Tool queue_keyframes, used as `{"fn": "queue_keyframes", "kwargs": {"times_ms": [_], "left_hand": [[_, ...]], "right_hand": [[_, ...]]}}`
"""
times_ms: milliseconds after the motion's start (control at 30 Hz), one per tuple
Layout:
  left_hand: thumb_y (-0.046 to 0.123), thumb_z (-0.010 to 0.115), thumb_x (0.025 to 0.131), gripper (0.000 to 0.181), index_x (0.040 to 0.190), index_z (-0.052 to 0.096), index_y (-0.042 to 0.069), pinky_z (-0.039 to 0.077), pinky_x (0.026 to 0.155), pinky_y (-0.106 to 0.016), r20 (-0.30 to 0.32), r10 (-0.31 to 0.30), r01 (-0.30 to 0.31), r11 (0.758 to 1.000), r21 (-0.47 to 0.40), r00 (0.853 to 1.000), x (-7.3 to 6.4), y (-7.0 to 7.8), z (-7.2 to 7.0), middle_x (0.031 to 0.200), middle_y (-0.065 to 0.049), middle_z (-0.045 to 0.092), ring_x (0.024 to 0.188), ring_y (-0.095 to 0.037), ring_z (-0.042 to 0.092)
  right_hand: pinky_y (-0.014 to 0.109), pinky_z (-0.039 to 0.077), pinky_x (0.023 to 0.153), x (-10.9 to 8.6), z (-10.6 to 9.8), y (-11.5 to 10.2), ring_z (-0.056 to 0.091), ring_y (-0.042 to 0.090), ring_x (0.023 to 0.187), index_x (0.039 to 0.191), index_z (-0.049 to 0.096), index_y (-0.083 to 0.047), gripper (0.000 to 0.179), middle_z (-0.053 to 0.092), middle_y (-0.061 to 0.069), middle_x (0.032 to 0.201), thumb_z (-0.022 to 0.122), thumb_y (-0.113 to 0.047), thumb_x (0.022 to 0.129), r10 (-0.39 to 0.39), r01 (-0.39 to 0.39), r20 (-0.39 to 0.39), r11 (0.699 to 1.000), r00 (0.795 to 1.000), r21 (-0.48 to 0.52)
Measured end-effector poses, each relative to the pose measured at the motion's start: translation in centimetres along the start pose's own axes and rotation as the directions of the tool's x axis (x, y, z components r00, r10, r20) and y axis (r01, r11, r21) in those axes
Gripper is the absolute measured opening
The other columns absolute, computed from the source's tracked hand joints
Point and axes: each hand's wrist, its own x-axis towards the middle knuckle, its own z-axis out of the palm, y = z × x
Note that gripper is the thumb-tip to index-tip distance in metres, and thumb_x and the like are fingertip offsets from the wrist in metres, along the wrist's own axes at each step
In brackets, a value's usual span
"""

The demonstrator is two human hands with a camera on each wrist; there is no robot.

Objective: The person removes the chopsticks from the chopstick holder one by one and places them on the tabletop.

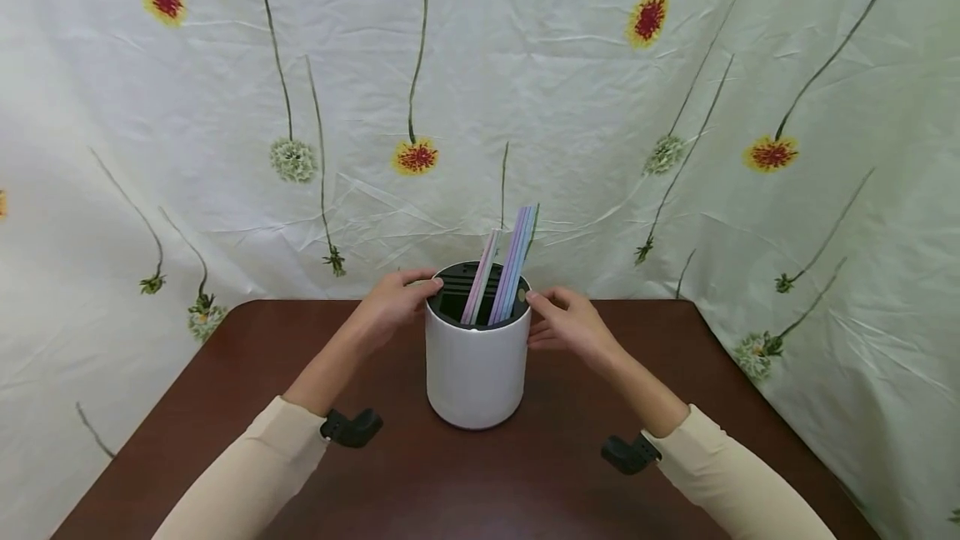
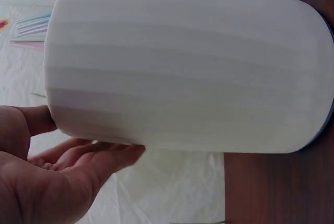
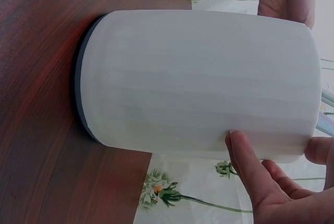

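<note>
A white, round pen holder (image 1: 476, 373) with a dark, divided top (image 1: 453, 302) stands upright on the table. Two bunches of slim pastel sticks lean in it: a pink and white bunch (image 1: 482, 277) and a taller lilac and blue bunch (image 1: 513, 265). My left hand (image 1: 393, 307) touches its left side, thumb at the rim and fingers along the wall. On the opposite side, my right hand (image 1: 573, 325) has its thumb at the rim and nearly straight fingers against the wall. The wrist views show the smooth wall (image 2: 182, 67) and the dark base ring (image 3: 78, 83).
The reddish-brown table (image 1: 480, 490) has its far edge close behind the pen holder. A white flowered cloth (image 1: 480, 65) hangs behind and along both sides. Each wrist wears a black camera, on the left (image 1: 356, 427) and on the right (image 1: 628, 454).
</note>
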Motion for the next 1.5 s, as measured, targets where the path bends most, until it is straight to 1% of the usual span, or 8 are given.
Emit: {"fn": "queue_keyframes", "kwargs": {"times_ms": [300, 500, 667, 867, 1000, 1133, 1333, 1500], "left_hand": [[0.032, 0.064, 0.102, 0.053, 0.148, 0.053, 0.009, 0.046, 0.111, -0.049, -0.070, -0.004, -0.001, 0.998, -0.064, 0.998, -0.1, -0.8, -0.1, 0.153, -0.017, 0.049, 0.135, -0.036, 0.055], [0.034, 0.066, 0.101, 0.055, 0.148, 0.054, 0.009, 0.047, 0.109, -0.050, -0.072, 0.008, -0.013, 0.998, -0.068, 0.997, -0.1, -1.2, -0.3, 0.153, -0.018, 0.049, 0.134, -0.036, 0.056], [0.035, 0.068, 0.099, 0.056, 0.147, 0.055, 0.009, 0.049, 0.107, -0.048, -0.077, 0.029, -0.035, 0.997, -0.075, 0.997, 0.0, -1.3, -0.3, 0.151, -0.018, 0.052, 0.131, -0.035, 0.058], [0.033, 0.069, 0.098, 0.054, 0.144, 0.058, 0.006, 0.051, 0.106, -0.048, -0.091, 0.044, -0.051, 0.996, -0.077, 0.995, 0.0, -1.2, -0.1, 0.146, -0.018, 0.056, 0.127, -0.035, 0.062], [0.035, 0.070, 0.098, 0.055, 0.144, 0.059, 0.007, 0.051, 0.105, -0.048, -0.094, 0.050, -0.057, 0.996, -0.071, 0.994, 0.1, -1.3, 0.0, 0.146, -0.018, 0.056, 0.126, -0.034, 0.063], [0.036, 0.070, 0.098, 0.056, 0.144, 0.058, 0.007, 0.051, 0.105, -0.048, -0.097, 0.050, -0.057, 0.996, -0.068, 0.994, 0.2, -1.4, -0.1, 0.147, -0.018, 0.056, 0.127, -0.034, 0.062], [0.038, 0.071, 0.096, 0.057, 0.143, 0.059, 0.009, 0.053, 0.103, -0.046, -0.102, 0.038, -0.045, 0.997, -0.066, 0.994, 0.2, -1.6, -0.2, 0.145, -0.016, 0.058, 0.126, -0.033, 0.063], [0.039, 0.072, 0.095, 0.056, 0.142, 0.061, 0.010, 0.052, 0.104, -0.047, -0.112, 0.036, -0.044, 0.997, -0.067, 0.993, 0.1, -1.6, -0.2, 0.145, -0.016, 0.058, 0.125, -0.033, 0.064]], "right_hand": [[0.041, 0.063, 0.081, 0.3, -0.3, 0.0, 0.075, 0.032, 0.093, 0.123, 0.060, 0.003, 0.044, 0.071, 0.027, 0.107, 0.059, -0.037, 0.104, -0.004, 0.005, 0.011, 1.000, 1.000, -0.029], [0.039, 0.060, 0.090, 0.0, -1.3, -2.4, 0.073, 0.036, 0.105, 0.127, 0.062, 0.004, 0.036, 0.069, 0.027, 0.120, 0.064, -0.021, 0.102, -0.155, 0.148, -0.047, 0.981, 0.987, -0.126], [0.037, 0.059, 0.094, -0.2, -1.7, -4.9, 0.072, 0.024, 0.106, 0.126, 0.064, 0.004, 0.031, 0.067, 0.024, 0.127, 0.065, -0.013, 0.100, -0.212, 0.211, -0.103, 0.977, 0.972, -0.020], [0.039, 0.059, 0.094, 0.4, -0.9, -4.6, 0.072, 0.027, 0.103, 0.124, 0.062, 0.010, 0.032, 0.070, 0.020, 0.116, 0.068, -0.006, 0.097, -0.210, 0.219, -0.082, 0.968, 0.974, 0.127], [0.035, 0.060, 0.090, 0.7, -0.3, -4.0, 0.074, 0.021, 0.095, 0.120, 0.062, 0.010, 0.028, 0.074, 0.011, 0.105, 0.069, -0.002, 0.095, -0.208, 0.219, -0.077, 0.957, 0.975, 0.188], [0.033, 0.060, 0.089, 0.9, 0.2, -3.7, 0.074, 0.016, 0.090, 0.115, 0.064, 0.008, 0.025, 0.076, 0.007, 0.097, 0.071, -0.002, 0.093, -0.216, 0.228, -0.085, 0.956, 0.973, 0.184], [0.034, 0.060, 0.090, 1.1, 0.8, -3.5, 0.074, 0.017, 0.087, 0.110, 0.066, 0.003, 0.022, 0.076, 0.003, 0.092, 0.075, -0.007, 0.092, -0.227, 0.237, -0.110, 0.967, 0.968, 0.093], [0.034, 0.060, 0.090, 1.2, 0.9, -3.2, 0.073, 0.017, 0.087, 0.109, 0.066, 0.003, 0.021, 0.075, 0.001, 0.090, 0.075, -0.006, 0.092, -0.233, 0.246, -0.125, 0.963, 0.964, 0.110]]}}
